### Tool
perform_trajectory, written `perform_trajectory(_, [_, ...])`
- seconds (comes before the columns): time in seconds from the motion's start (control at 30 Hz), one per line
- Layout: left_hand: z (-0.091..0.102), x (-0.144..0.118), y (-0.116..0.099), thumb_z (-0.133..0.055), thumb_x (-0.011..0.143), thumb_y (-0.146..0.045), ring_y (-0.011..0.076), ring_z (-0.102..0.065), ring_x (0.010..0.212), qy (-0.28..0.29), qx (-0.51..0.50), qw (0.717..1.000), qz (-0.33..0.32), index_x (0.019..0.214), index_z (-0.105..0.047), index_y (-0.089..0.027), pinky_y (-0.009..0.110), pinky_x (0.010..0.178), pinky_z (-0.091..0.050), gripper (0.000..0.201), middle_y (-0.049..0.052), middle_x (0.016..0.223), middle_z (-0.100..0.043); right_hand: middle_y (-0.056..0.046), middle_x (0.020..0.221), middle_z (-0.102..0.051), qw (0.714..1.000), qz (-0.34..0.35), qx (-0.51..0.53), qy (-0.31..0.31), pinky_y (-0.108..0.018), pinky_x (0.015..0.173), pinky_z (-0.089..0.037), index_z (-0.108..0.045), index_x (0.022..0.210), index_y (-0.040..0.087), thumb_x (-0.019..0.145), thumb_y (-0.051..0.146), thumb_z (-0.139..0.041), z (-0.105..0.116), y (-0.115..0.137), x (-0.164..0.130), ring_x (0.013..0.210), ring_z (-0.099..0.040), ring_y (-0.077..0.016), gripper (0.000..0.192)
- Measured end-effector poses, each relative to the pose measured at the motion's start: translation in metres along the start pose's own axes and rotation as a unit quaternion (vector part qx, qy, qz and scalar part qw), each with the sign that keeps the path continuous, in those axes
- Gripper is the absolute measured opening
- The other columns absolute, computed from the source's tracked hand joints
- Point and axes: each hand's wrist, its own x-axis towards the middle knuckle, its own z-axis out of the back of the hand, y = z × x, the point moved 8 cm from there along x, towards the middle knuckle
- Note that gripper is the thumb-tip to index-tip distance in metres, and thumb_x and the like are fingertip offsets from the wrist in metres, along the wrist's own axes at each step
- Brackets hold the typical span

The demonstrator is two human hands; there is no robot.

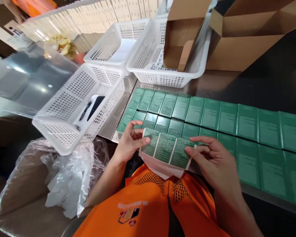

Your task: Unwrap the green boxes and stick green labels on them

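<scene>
Between my two hands is a sheet of green labels [165,147], three printed labels side by side on white backing. My left hand [132,140] pinches its left end, thumb on top. At the right end, my right hand [209,158] grips the sheet between thumb and fingers. The lower part of the backing hangs down in front of my orange vest [148,210]. Just beyond the sheet, green boxes [212,113] lie in two long rows, close together, on the table. The sheet hides some boxes of the nearer row.
A white basket [61,141] at left holds a pen [86,110] and a dark flat piece. More baskets [115,24] [160,79] stand behind, one with an open carton [180,39]. A plastic-lined bin [22,191] holds scraps. Another person's arm [14,11] shows at top left.
</scene>
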Motion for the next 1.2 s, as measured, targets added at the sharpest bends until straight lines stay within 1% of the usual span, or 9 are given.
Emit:
perform_trajectory(0.13, [0.010, 0.001, 0.005, -0.097, 0.055, -0.032, 0.0116, -0.065, 0.056, -0.040, 0.038, 0.998, 0.024, 0.089, -0.070, -0.019, 0.023, 0.058, -0.051, 0.046, -0.002, 0.066, -0.074, 0.002, 0.074, -0.071, 0.996, 0.066, -0.045, 0.031, -0.025, 0.054, -0.046, -0.068, 0.100, 0.027, 0.095, 0.039, -0.069, -0.012, 0.007, 0.002, 0.059, -0.063, -0.0141, 0.014])
perform_trajectory(0.3, [0.036, 0.006, -0.005, -0.098, 0.046, -0.036, 0.0146, -0.063, 0.056, -0.118, 0.076, 0.990, -0.010, 0.070, -0.071, -0.024, 0.029, 0.056, -0.051, 0.038, -0.003, 0.065, -0.073, -0.005, 0.112, -0.070, 0.936, 0.328, -0.127, 0.010, -0.043, 0.097, -0.052, -0.075, 0.089, 0.030, 0.098, 0.024, -0.064, -0.010, 0.051, -0.024, 0.115, -0.063, -0.0252, 0.016])
perform_trajectory(0.43, [0.067, 0.012, -0.036, -0.093, 0.051, -0.038, 0.0155, -0.061, 0.058, -0.160, 0.134, 0.977, -0.047, 0.067, -0.068, -0.027, 0.030, 0.054, -0.048, 0.031, -0.004, 0.065, -0.070, -0.001, 0.085, -0.074, 0.906, 0.382, 0.001, 0.182, -0.042, 0.091, -0.057, -0.075, 0.102, 0.034, 0.106, 0.033, -0.051, 0.001, 0.071, -0.058, 0.093, -0.070, -0.0224, 0.024])
perform_trajectory(0.5, [0.071, 0.014, -0.050, -0.084, 0.060, -0.043, 0.0133, -0.054, 0.051, -0.157, 0.170, 0.971, -0.059, 0.061, -0.065, -0.025, 0.029, 0.049, -0.041, 0.026, -0.004, 0.056, -0.063, 0.000, 0.078, -0.073, 0.920, 0.355, 0.050, 0.160, -0.041, 0.080, -0.059, -0.076, 0.102, 0.035, 0.105, 0.034, -0.055, 0.025, 0.073, -0.051, 0.080, -0.070, -0.0217, 0.021])
perform_trajectory(0.63, [0.031, 0.011, -0.053, -0.066, 0.076, -0.044, 0.0140, -0.043, 0.045, -0.095, 0.262, 0.958, -0.061, 0.050, -0.064, -0.023, 0.030, 0.044, -0.027, 0.033, -0.001, 0.045, -0.052, 0.001, 0.076, -0.072, 0.986, 0.165, -0.004, 0.019, -0.033, 0.064, -0.053, -0.078, 0.085, 0.035, 0.086, 0.032, -0.080, 0.064, 0.048, 0.009, 0.071, -0.067, -0.0187, 0.003])
perform_trajectory(0.73, [-0.028, 0.003, -0.028, -0.062, 0.086, -0.043, 0.0154, -0.045, 0.046, 0.012, 0.354, 0.934, -0.045, 0.065, -0.075, -0.022, 0.031, 0.048, -0.029, 0.032, -0.002, 0.045, -0.052, -0.002, 0.070, -0.069, 0.998, 0.010, -0.024, 0.063, -0.029, 0.056, -0.049, -0.079, 0.080, 0.026, 0.074, 0.048, -0.085, 0.059, 0.020, 0.049, 0.062, -0.062, -0.0164, 0.023])
perform_trajectory(0.87, [-0.091, -0.007, 0.016, -0.054, 0.094, -0.052, 0.0173, -0.055, 0.056, 0.195, 0.461, 0.865, -0.023, 0.093, -0.076, -0.023, 0.029, 0.056, -0.035, 0.036, -0.002, 0.058, -0.061, -0.002, 0.067, -0.067, 0.990, -0.058, 0.032, 0.126, -0.026, 0.050, -0.044, -0.078, 0.079, 0.020, 0.064, 0.048, -0.088, 0.041, 0.005, 0.068, 0.055, -0.054, -0.0124, 0.033])
perform_trajectory(1.0, [-0.102, -0.005, 0.038, -0.055, 0.093, -0.050, 0.0169, -0.051, 0.055, 0.227, 0.479, 0.848, 0.016, 0.075, -0.066, -0.022, 0.028, 0.056, -0.034, 0.035, -0.003, 0.057, -0.058, -0.002, 0.069, -0.069, 0.988, -0.071, 0.039, 0.133, -0.025, 0.048, -0.041, -0.077, 0.079, 0.019, 0.064, 0.044, -0.087, 0.031, -0.005, 0.064, 0.059, -0.056, -0.0131, 0.030])
perform_trajectory(1.2, [-0.108, -0.002, 0.042, -0.054, 0.093, -0.035, 0.0186, -0.047, 0.052, 0.209, 0.556, 0.804, 0.005, 0.061, -0.055, -0.024, 0.031, 0.058, -0.027, 0.034, -0.002, 0.051, -0.052, 0.002, 0.070, -0.070, 0.995, 0.016, -0.080, 0.054, -0.030, 0.062, -0.045, -0.075, 0.097, 0.022, 0.076, 0.029, -0.081, 0.032, -0.019, 0.061, 0.064, -0.062, -0.0152, 0.023])
